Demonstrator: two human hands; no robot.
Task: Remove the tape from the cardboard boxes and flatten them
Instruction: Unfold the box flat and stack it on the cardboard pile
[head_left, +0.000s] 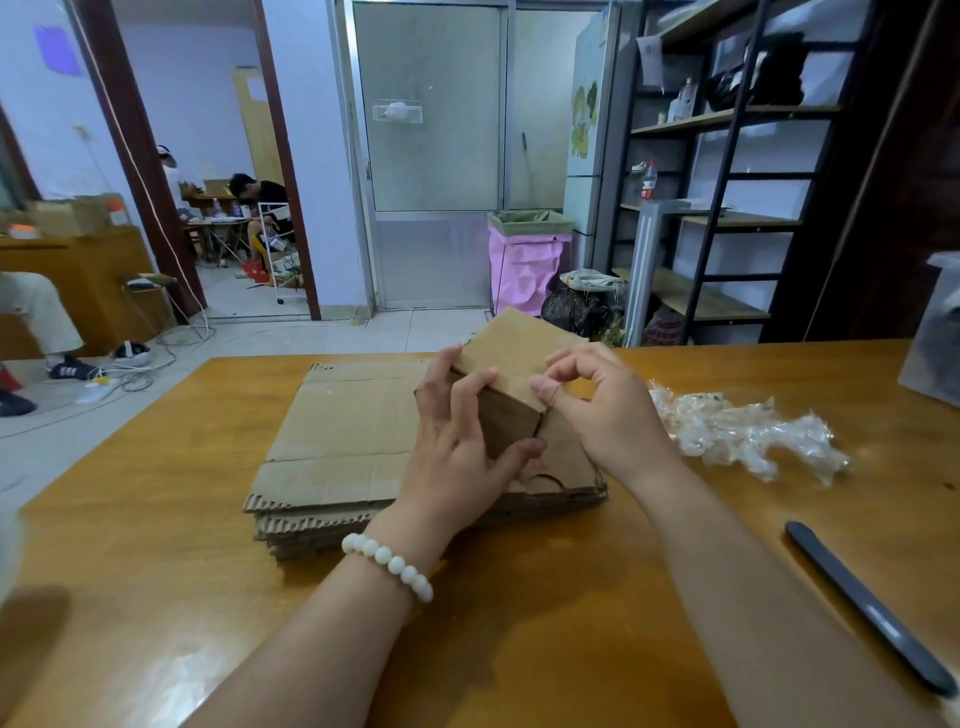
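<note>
Step in hand: by my reading, you are picking at a tape end on the small cardboard box (519, 348), which is not yet flattened.
Where the box is: it sits tilted on the stack of flattened cardboard (337, 431), mid-counter (156, 571), between your two hands.
Left hand: your left hand (457, 441) grips the box's near corner, with the fingers (467, 400) curled over the top edge and the thumb laid along the lower side.
Right hand: your right hand (608, 415) pinches narrowly at the box's top edge, thumb tip against a curled forefinger. Whether a tape end lies between them is too small to tell.
Doing it well: brace the box firmly with your left hand so it cannot slide on the stack. Lift the tape end with a nail, then pull low and along the seam rather than straight up, so the paper face does not tear away with it.
Next call: once the seam is free, press the opposite corners inward to fold the box flat.
Cardboard: it is brown corrugated board with a matt, fibrous face. The fluted edges show at the front of the stack, and the top sheet is creased and scuffed.
Removed tape: a crumpled wad of clear tape (737, 431) lies to your right. It looks glossy, wrinkled and likely sticky, so keep it apart from the stack.
Tool: a slim dark tool (872, 608) lies untouched near the right edge. I cannot tell what kind it is.
Counter: it is glossy orange-brown wood and looks slippery under board.
</note>
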